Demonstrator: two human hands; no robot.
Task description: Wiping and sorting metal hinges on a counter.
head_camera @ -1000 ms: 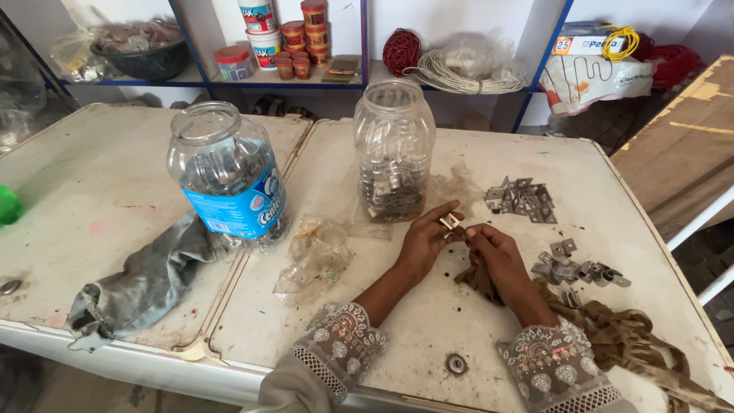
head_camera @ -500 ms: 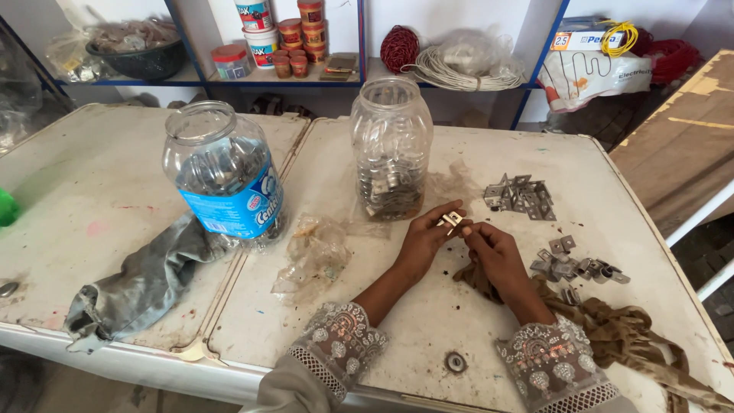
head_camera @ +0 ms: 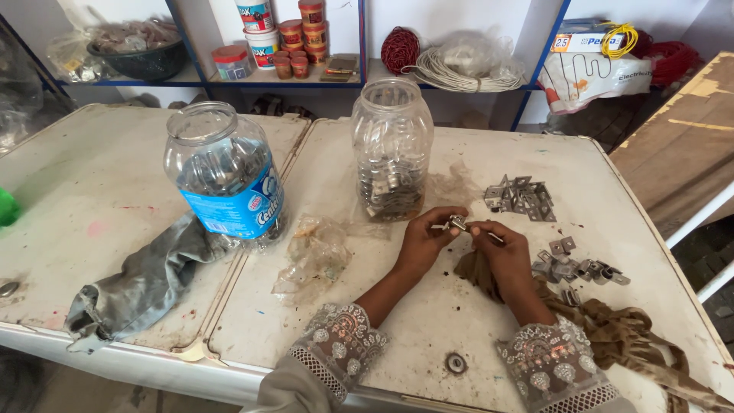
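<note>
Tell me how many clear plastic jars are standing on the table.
2. The blue-labelled jar stands at the left, beside the grey cloth. The unlabelled jar, part-filled with metal pieces, stands in the middle, just beyond the left hand.

The small bracket [head_camera: 457, 223] pinched between the left hand [head_camera: 422, 243] and right hand [head_camera: 505, 251] looked like bare, dull-shining metal, as did the loose clips [head_camera: 521, 197] lying nearby. Both jars [head_camera: 391, 145] were clear, glossy plastic. The table [head_camera: 92, 191] was white-painted, scuffed and stained. A grey rag [head_camera: 145, 279] and brown cloth [head_camera: 612, 336] were matt, crumpled fabric; the sleeves [head_camera: 340, 348] were patterned lace
</note>
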